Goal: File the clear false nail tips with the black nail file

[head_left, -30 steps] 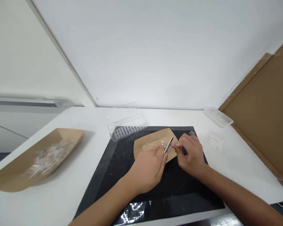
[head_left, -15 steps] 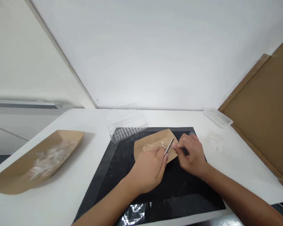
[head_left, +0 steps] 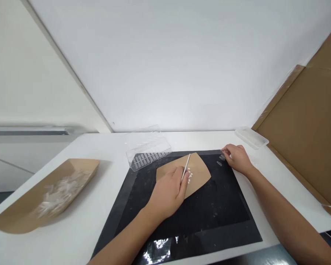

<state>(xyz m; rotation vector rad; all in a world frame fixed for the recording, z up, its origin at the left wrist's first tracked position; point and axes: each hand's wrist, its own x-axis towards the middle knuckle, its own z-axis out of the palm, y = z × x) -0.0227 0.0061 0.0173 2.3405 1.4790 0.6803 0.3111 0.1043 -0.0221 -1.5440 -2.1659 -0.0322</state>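
My left hand (head_left: 169,189) is closed around a slim, light-coloured stick-like tool (head_left: 185,166), which points up and away; its exact kind does not show. That hand rests on a tan paper tray (head_left: 200,176), covering its left part. Several small white oval pieces (head_left: 189,176) lie on the tray beside the fingers. Over the far right corner of the black mat (head_left: 209,213), my right hand (head_left: 236,157) pinches what looks like a clear nail tip at its fingertips, mostly hidden. Just below those fingers, a few clear nail tips (head_left: 219,163) lie on the mat.
A clear lidded box (head_left: 149,154) with rows of nail tips stands open at the mat's far left corner. At left, a tan paper tray (head_left: 13,209) holds a pile of clear pieces (head_left: 63,193). A translucent container (head_left: 252,137) sits far right, beside a cardboard panel (head_left: 306,140).
My right hand has moved away from the left, out to the mat's far right corner. The tool in my left hand has swung more upright, and more white pieces now show.
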